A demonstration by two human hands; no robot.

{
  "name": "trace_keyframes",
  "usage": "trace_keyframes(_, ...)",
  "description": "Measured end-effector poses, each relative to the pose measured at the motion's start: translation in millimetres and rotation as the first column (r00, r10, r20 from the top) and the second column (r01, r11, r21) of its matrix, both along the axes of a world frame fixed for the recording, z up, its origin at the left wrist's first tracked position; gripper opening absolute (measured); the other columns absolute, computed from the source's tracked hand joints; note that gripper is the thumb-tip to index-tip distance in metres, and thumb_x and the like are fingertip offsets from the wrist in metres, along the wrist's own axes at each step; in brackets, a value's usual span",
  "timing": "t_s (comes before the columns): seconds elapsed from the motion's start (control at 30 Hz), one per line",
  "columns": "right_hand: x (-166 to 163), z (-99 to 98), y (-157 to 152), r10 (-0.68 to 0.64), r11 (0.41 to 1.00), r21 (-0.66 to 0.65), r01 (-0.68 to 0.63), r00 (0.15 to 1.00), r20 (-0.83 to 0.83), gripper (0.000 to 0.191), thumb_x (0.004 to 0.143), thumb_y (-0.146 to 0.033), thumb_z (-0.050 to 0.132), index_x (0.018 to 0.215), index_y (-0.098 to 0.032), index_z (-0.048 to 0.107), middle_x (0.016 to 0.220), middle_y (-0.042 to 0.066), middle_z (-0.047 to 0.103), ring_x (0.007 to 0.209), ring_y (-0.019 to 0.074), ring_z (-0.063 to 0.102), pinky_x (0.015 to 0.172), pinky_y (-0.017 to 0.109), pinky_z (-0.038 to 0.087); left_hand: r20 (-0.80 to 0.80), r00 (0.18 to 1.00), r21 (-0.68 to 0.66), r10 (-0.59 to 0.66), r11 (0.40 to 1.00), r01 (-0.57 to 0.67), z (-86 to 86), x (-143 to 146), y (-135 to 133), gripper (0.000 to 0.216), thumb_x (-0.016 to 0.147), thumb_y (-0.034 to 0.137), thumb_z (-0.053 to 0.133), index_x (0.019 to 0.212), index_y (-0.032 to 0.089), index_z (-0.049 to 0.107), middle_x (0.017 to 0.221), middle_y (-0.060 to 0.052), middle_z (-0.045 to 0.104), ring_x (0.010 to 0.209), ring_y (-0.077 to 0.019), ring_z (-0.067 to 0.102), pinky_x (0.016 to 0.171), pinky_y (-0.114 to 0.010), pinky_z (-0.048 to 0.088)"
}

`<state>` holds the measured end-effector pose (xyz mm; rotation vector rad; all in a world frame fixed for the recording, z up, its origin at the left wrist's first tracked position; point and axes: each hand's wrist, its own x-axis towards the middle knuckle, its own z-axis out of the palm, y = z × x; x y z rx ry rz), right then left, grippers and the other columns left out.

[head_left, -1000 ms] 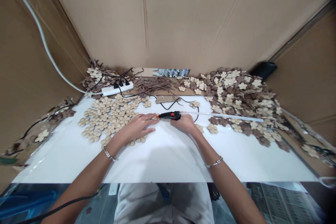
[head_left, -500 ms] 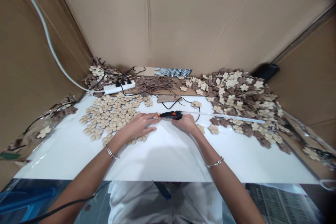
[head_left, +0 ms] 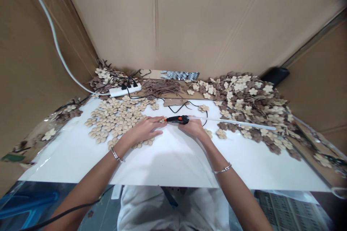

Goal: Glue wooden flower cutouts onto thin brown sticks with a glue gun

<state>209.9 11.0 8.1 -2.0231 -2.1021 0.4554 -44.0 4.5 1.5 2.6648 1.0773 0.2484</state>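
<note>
One glue gun (head_left: 176, 119) is resting in my right hand (head_left: 193, 127), showing a black body, orange parts and an orange tip, with a single long, clear glue stick (head_left: 238, 122) jutting out behind. One small beige flower (head_left: 162, 120) (mostly hidden from me) is lying at the fingertips of my left hand (head_left: 145, 130), right by the gun's tip. My right fingers are clamping the gun; my left ones are stretching forward, thumb standing apart below, and I cannot tell whether they are pinching the flower. Three black plugs (head_left: 129, 84) are sitting in one white power strip (head_left: 125, 90). Beige flowers (head_left: 116, 113), too many for counting, are spreading around my left hand.
</note>
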Motion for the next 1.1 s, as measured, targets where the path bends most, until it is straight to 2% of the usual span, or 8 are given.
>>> trace_keyframes(0.17,8.4,3.4,0.9,-0.022,1.0,0.018,0.023,0.999,-0.049,0.022,0.072,-0.039,0.059,0.08,-0.023,0.072,0.081,0.002,0.072,0.073,0.0184,0.063,0.058,0.024,0.037,-0.014,1.0,-0.004,0.006,1.0,-0.006,1.1,-0.5,-1.7,0.046,0.098,0.05,0.039,0.14,0.035,0.05,0.156,-0.003,0.035,0.135,-0.0247,0.045,0.109,-0.039,0.032)
trace_keyframes(0.33,21.1,1.2,24.1,-0.216,0.975,0.031,0.219,0.973,-0.078,0.041,0.076,-0.057,0.055,0.088,-0.023,0.074,0.089,0.005,0.074,0.087,0.0247,0.066,0.065,0.027,0.041,-0.015,1.0,-0.019,0.024,1.0,-0.024,0.5,-2.3,-0.5,0.046,0.098,0.05,0.039,0.139,0.034,0.051,0.157,-0.004,0.034,0.138,-0.0256,0.041,0.111,-0.041,0.031)
trace_keyframes(0.5,21.4,2.4,56.5,-0.301,0.95,0.053,0.309,0.947,-0.114,0.045,0.076,-0.055,0.056,0.099,-0.02,0.073,0.1,0.01,0.073,0.091,0.0261,0.067,0.067,0.028,0.043,-0.014,0.999,-0.035,0.036,0.999,-0.037,-0.3,-3.8,1.2,0.047,0.098,0.05,0.039,0.14,0.034,0.05,0.158,-0.004,0.031,0.139,-0.0265,0.039,0.112,-0.042,0.03)
trace_keyframes(0.63,20.7,4.7,66.6,-0.336,0.94,0.062,0.337,0.942,-0.014,0.043,0.077,-0.051,0.057,0.099,-0.017,0.073,0.097,0.015,0.072,0.09,0.0288,0.066,0.068,0.031,0.042,-0.023,0.998,-0.038,0.059,0.997,-0.06,1.1,-3.1,0.4,0.046,0.097,0.051,0.039,0.139,0.035,0.051,0.158,-0.003,0.031,0.136,-0.0283,0.043,0.11,-0.044,0.032)
trace_keyframes(0.7,23.5,5.4,63.9,-0.303,0.949,0.101,0.298,0.953,0.035,0.039,0.082,-0.049,0.053,0.097,-0.018,0.072,0.095,0.014,0.072,0.091,0.0296,0.066,0.069,0.032,0.042,-0.021,0.998,-0.027,0.062,0.998,-0.062,1.5,-2.5,0.0,0.046,0.097,0.051,0.039,0.139,0.035,0.052,0.157,-0.004,0.033,0.135,-0.0285,0.044,0.11,-0.044,0.032)
trace_keyframes(0.9,35.5,-1.8,41.6,0.0,0.976,0.215,-0.034,0.987,0.16,0.032,0.086,-0.029,0.048,0.113,-0.018,0.061,0.115,0.014,0.063,0.102,0.0294,0.06,0.076,0.034,0.04,-0.017,0.999,-0.046,0.032,0.998,-0.033,2.5,-4.1,-0.9,0.049,0.096,0.056,0.04,0.139,0.035,0.052,0.159,-0.005,0.029,0.138,-0.0289,0.041,0.112,-0.045,0.029)
trace_keyframes(1.0,40.3,-8.0,36.7,0.057,0.979,0.187,-0.086,0.986,0.158,0.034,0.081,-0.021,0.049,0.113,-0.016,0.058,0.116,0.015,0.06,0.108,0.0304,0.055,0.085,0.037,0.039,0.004,1.0,-0.111,0.019,0.994,-0.018,10.2,-8.5,-1.8,0.053,0.092,0.063,0.042,0.136,0.036,0.055,0.16,-0.003,0.026,0.142,-0.031,0.035,0.113,-0.047,0.029)
trace_keyframes(1.1,45.6,-11.2,36.5,0.102,0.983,0.15,-0.109,0.993,0.052,0.035,0.078,-0.024,0.053,0.112,-0.017,0.059,0.116,0.013,0.059,0.11,0.0293,0.053,0.09,0.038,0.038,0.087,0.995,-0.155,0.048,0.987,-0.034,24.5,-10.1,5.3,0.049,0.093,0.063,0.04,0.125,0.035,0.064,0.155,-0.001,0.038,0.136,-0.0284,0.043,0.109,-0.043,0.036)
